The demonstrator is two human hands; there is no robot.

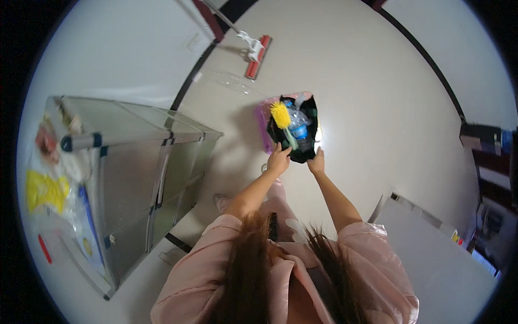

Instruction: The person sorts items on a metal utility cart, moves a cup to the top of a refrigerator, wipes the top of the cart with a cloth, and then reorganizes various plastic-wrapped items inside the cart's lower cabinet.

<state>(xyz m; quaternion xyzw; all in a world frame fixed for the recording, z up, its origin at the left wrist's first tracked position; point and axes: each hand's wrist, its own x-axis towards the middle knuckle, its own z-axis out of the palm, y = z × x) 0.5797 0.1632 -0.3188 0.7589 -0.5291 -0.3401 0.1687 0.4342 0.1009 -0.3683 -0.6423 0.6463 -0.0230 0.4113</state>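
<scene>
My left hand (279,160) and my right hand (317,163) grip the near rim of a black bag (306,155) on either side. Its mouth faces up. Inside lie a clear plastic bottle (298,117) with a blue label and a yellow bristle brush (281,115) with a pale green handle. Under or behind the bag shows a pink and purple container (264,128); the bag hides most of it, and whether the two touch cannot be told.
A glass-panelled cabinet (129,178) stands at left, with a yellow package (46,190) and other items on it. A mop with a red head (258,56) rests on the tiled floor (364,81) ahead. At lower right stands a white surface (425,247).
</scene>
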